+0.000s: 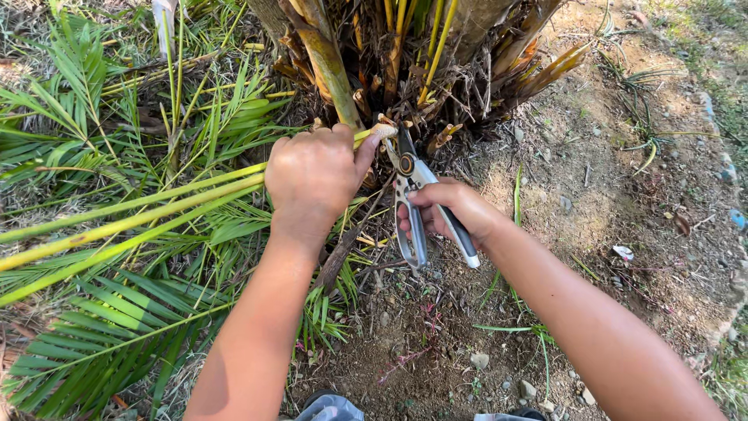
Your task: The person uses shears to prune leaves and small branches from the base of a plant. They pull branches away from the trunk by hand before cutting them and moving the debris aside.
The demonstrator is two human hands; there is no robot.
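Outdoors on bare, stony dirt (592, 234) beside a palm clump (421, 62), the left hand (315, 179) is clenched round a cut green frond stalk (156, 204); the right hand (452, 212) grips grey-handled pruning shears (417, 204), blades at the clump's base, fallen fronds (101, 343) lying left

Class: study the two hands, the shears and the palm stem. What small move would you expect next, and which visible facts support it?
Probably a squeeze of the handles. The left hand grips a yellow-green frond stem near the palm base, and the right hand holds pruning shears whose blades sit at that stem's end by the thumb.
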